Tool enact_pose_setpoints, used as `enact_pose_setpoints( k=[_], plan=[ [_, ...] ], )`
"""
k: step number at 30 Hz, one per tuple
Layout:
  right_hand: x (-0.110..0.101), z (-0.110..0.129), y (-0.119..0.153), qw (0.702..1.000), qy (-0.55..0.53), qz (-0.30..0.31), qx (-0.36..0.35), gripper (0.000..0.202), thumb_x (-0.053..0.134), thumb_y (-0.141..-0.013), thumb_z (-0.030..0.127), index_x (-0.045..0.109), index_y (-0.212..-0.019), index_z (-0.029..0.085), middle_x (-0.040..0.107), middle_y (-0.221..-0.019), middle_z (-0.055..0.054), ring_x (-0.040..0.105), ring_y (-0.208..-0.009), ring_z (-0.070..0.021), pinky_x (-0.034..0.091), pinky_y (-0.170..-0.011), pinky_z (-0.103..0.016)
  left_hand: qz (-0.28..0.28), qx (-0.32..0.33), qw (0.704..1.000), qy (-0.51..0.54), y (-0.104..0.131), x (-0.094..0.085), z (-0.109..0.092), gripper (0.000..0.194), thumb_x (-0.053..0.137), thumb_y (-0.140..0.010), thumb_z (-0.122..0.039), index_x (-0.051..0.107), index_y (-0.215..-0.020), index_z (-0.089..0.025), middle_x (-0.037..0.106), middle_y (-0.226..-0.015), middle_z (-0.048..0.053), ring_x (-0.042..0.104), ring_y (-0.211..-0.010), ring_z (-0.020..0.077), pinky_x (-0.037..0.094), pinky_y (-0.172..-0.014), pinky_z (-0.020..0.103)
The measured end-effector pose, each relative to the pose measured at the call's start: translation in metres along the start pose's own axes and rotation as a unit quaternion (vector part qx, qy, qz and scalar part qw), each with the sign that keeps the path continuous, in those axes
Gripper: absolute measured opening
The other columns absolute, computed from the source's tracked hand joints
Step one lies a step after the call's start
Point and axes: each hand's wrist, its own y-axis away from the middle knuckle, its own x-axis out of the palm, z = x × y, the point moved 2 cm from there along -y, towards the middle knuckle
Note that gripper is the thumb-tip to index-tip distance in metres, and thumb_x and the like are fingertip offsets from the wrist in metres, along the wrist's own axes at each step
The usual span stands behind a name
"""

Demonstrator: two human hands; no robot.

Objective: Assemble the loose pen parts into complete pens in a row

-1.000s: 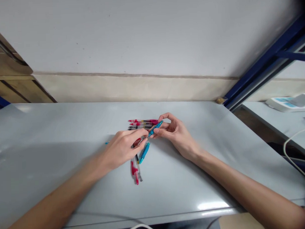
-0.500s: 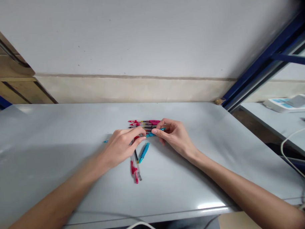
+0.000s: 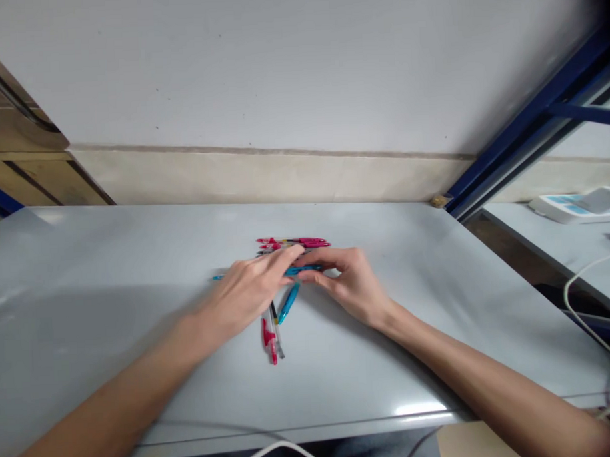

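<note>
My left hand (image 3: 254,283) and my right hand (image 3: 349,280) meet over a group of pens on the table. Between their fingertips is a blue pen (image 3: 305,270), pinched by both, its middle partly covered by my left fingers. A thin blue tip (image 3: 218,277) shows left of my left hand; I cannot tell if it belongs to the same pen. Several pink pens (image 3: 313,243) lie side by side just beyond my fingers. Below them are a short blue pen barrel (image 3: 288,304), a pink-clipped clear pen part (image 3: 269,340) and a dark-tipped refill (image 3: 274,313), partly hidden by my left hand.
The grey table (image 3: 110,255) runs back to the wall (image 3: 283,169). A blue metal frame (image 3: 506,135) rises at the right. Beyond it a white device (image 3: 574,207) stands on another table. White cables (image 3: 569,279) hang at the right and front edge.
My left hand has moved slightly right and its fingers now reach over the blue pen. My right hand has shifted its grip lower, uncovering the ends of the pink pens.
</note>
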Motion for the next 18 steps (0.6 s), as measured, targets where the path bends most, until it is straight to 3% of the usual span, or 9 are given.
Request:
enact_pose_setpoints(
  k=[4,8,10,13,18],
  plan=[
    [0.008,0.011,0.005,0.991,0.088,-0.059,-0.081,0.01,0.066,-0.092,0.017,0.075,-0.096,0.018,0.076,-0.089,-0.004,0.068,-0.076,-0.0174,0.054,-0.073,-0.03,-0.022,0.042,0.998,-0.042,-0.004,0.002,-0.018,0.065,0.047,-0.098,-0.009,0.023,-0.157,-0.025,0.057,-0.137,0.014,0.063,-0.117,0.0266,0.057,-0.089,0.04],
    [0.012,0.01,0.006,0.994,0.069,-0.084,-0.002,0.031,0.056,-0.099,0.021,0.066,-0.07,0.016,0.061,-0.058,0.002,0.053,-0.052,-0.0109,0.041,-0.051,-0.024,-0.055,0.077,0.995,-0.013,-0.006,0.0,-0.025,0.082,0.043,-0.092,0.001,0.012,-0.161,-0.03,0.047,-0.144,0.013,0.054,-0.126,0.0275,0.051,-0.104,0.049],
    [0.014,0.01,0.006,0.996,0.046,-0.074,0.008,0.026,0.056,-0.099,0.023,0.067,-0.077,0.016,0.064,-0.065,0.001,0.056,-0.058,-0.0117,0.043,-0.054,-0.024,-0.06,0.068,0.996,0.026,-0.006,0.0,-0.025,0.091,0.042,-0.087,0.006,0.007,-0.162,-0.031,0.04,-0.149,0.012,0.048,-0.133,0.0276,0.048,-0.109,0.05],
    [0.019,0.012,0.009,0.994,0.051,-0.066,-0.066,0.003,0.064,-0.094,0.017,0.068,-0.095,0.017,0.071,-0.088,-0.004,0.065,-0.078,-0.0157,0.052,-0.071,-0.028,-0.06,0.032,0.993,0.1,-0.005,0.002,-0.021,0.1,0.042,-0.08,0.008,0.003,-0.162,-0.032,0.03,-0.156,0.011,0.036,-0.144,0.0278,0.042,-0.118,0.051],
    [0.021,0.014,0.013,0.977,0.126,-0.086,-0.146,0.015,0.057,-0.094,0.008,0.067,-0.094,0.018,0.067,-0.09,-0.005,0.064,-0.08,-0.0167,0.053,-0.07,-0.03,-0.036,0.02,0.988,0.15,-0.005,0.004,-0.026,0.107,0.045,-0.073,0.009,0.003,-0.162,-0.032,0.026,-0.157,0.011,0.03,-0.148,0.029,0.039,-0.121,0.053]
  ],
)
